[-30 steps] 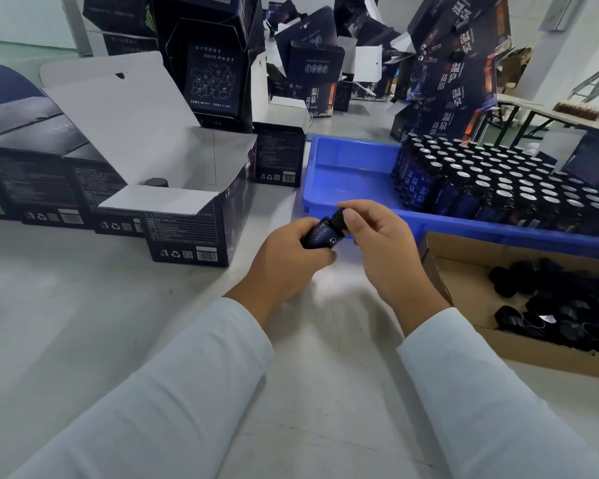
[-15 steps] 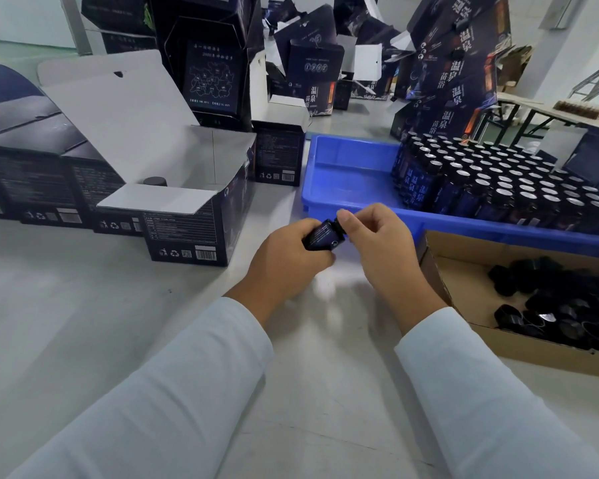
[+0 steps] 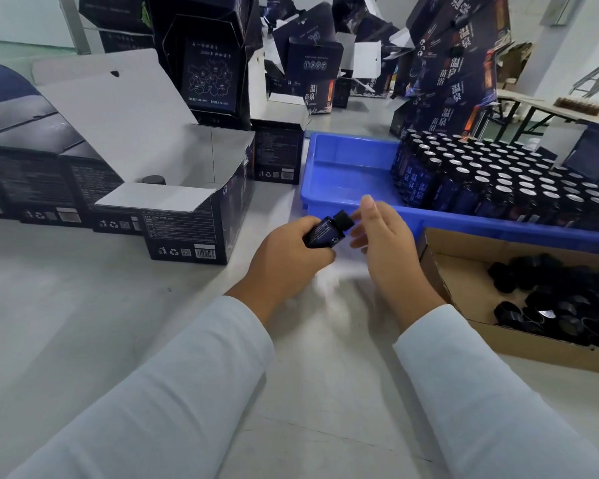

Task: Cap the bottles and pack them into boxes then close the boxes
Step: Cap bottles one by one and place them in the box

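Closed boxes [image 3: 32,181] line the far-left worktop [image 3: 83,323], so some packing looks done. Next right, the open box [image 3: 187,216] has its flaps up and one capped bottle top [image 3: 154,179] showing inside (rest of the interior hidden). Centre: left hand [image 3: 287,257] has its fingers [image 3: 320,259] curled round the bottle [image 3: 322,233], held in the air above the worktop, between the open box and the blue tray [image 3: 346,167]. A cap [image 3: 344,219] sits on the bottle's neck; how tight, cannot tell. Long axis is tilted, base toward the left palm, cap end pointing up and right toward the right hand [image 3: 382,243]. Right hand's fingers [image 3: 367,205] are loose and spread just beside the cap, grasping nothing. Further right, the tray holds many upright bottles [image 3: 498,181], most with silvery uncapped tops. Brown carton [image 3: 464,271] at right holds loose black caps [image 3: 550,299]. Judgement: early in the task; this bottle likely goes into the open box next, and the tray lot is left to cap, pack and close.
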